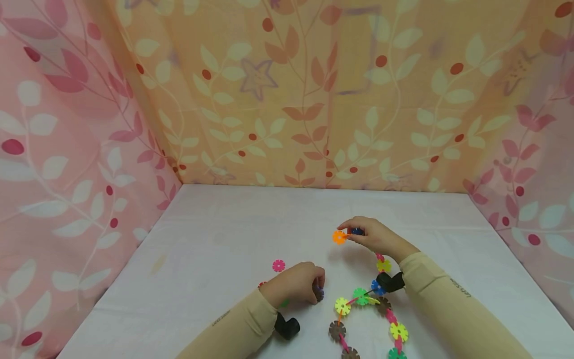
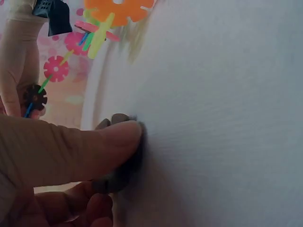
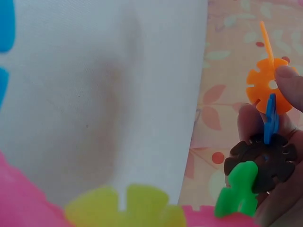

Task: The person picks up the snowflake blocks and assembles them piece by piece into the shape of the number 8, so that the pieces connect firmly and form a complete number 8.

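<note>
My right hand point(image 1: 375, 236) is raised above the table and pinches an orange notched disc point(image 3: 259, 85) near the end of a linked chain. Another orange disc point(image 1: 339, 237) joins it edgewise at the tip. Below the thumb, a blue disc point(image 3: 271, 120), a dark brown disc point(image 3: 260, 163) and a green disc point(image 3: 239, 187) follow in the chain. My left hand point(image 1: 297, 283) is low at the table, its thumb and fingers pinching a dark notched disc point(image 2: 111, 183), mostly hidden by the thumb. A purple edge shows beside it in the head view.
The rest of the chain curves over the table's right front, with a yellow disc point(image 1: 398, 331) and a brown disc point(image 1: 337, 331) in it. A loose pink disc point(image 1: 278, 266) lies beyond my left hand; a green piece point(image 1: 284, 302) is partly hidden beneath. Patterned cloth walls point(image 1: 287, 99) enclose the table.
</note>
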Demonstrator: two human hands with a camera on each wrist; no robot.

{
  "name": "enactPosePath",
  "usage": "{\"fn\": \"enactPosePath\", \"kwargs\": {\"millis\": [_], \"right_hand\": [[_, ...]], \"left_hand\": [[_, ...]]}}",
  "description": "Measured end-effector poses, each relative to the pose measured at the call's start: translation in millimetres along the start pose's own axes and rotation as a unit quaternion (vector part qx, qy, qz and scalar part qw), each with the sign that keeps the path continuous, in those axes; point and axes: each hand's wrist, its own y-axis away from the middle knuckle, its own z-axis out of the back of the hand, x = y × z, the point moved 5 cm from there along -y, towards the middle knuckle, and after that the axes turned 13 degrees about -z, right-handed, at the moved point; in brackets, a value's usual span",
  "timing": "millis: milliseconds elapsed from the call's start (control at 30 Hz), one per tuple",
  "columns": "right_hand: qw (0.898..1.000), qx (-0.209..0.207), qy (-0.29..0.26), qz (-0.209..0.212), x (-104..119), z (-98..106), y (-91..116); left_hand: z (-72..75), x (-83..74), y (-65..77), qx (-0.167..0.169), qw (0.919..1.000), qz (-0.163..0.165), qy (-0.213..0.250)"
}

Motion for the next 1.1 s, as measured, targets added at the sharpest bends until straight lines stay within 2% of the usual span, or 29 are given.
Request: {"fn": "enactPosePath", "kwargs": {"millis": [200,433,533,633,733,833,900,1000,1100], "right_hand": [[1.0,0.007,0.012,0.009,-0.3,-1.5,1.2],[1.0,0.011,0.01,0.008,-0.6,-4.5,1.3],[1.0,0.012,0.01,0.006,0.3,-5.0,1.1],[1.0,0.013,0.012,0.001,1.1,-5.5,1.3],[1.0,0.011,0.014,-0.005,1.2,-5.2,1.4],[1.0,0.009,0.015,-0.005,1.5,-4.6,1.7],[1.0,0.008,0.013,-0.008,1.4,-4.5,1.5],[1.0,0.009,0.014,-0.009,2.1,-4.6,1.3],[1.0,0.008,0.017,-0.014,3.3,-4.4,0.9]], "left_hand": [[9.9,-1.1,-2.3,-0.035,0.9988,0.028,0.021],[17.2,1.6,-10.0,-0.049,0.9963,0.054,0.046],[19.5,3.6,-13.9,-0.059,0.9953,0.066,0.039],[24.6,4.1,-18.9,-0.091,0.9924,0.068,0.047],[31.1,3.1,-24.0,-0.155,0.9832,0.056,0.079],[36.9,1.5,-27.0,-0.225,0.9667,0.043,0.114],[39.4,0.2,-27.6,-0.261,0.9572,0.038,0.119],[40.9,-1.6,-27.5,-0.3,0.9486,0.028,0.096],[41.5,-3.8,-27.1,-0.332,0.9416,0.011,0.053]]}}
